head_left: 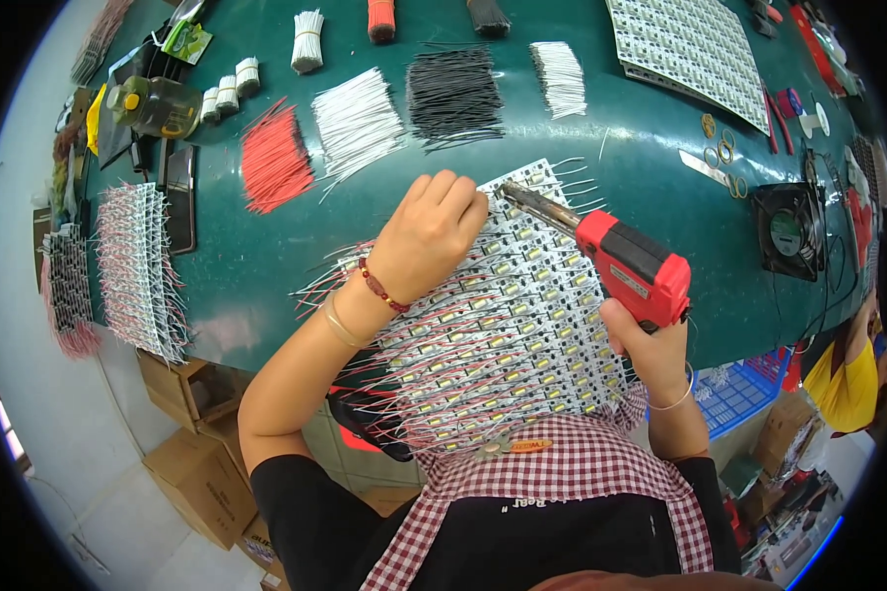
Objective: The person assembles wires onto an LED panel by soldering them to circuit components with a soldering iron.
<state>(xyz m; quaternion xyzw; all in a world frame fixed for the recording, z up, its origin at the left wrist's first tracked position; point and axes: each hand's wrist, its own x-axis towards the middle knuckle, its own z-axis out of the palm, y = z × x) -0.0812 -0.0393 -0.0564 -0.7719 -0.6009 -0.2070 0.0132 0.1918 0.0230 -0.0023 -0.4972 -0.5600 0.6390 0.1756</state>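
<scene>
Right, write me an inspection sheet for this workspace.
Surface: glossy dark-green tabletop with bright reflections.
Work items: white rectangular circuit-board panel fringed with thin red and white wires; red-and-black pistol-shaped soldering tool; piles of thin red, white and black wires.
Clutter: yellow-capped plastic bottle; tan rubber bands.
Hands: left hand at the panel's far end, fingertips hidden; right hand grips the soldering tool.
Cables: thin dark cords near the square black fan.
Surroundings: brown cardboard boxes; blue plastic basket; another person's yellow sleeve.
</scene>
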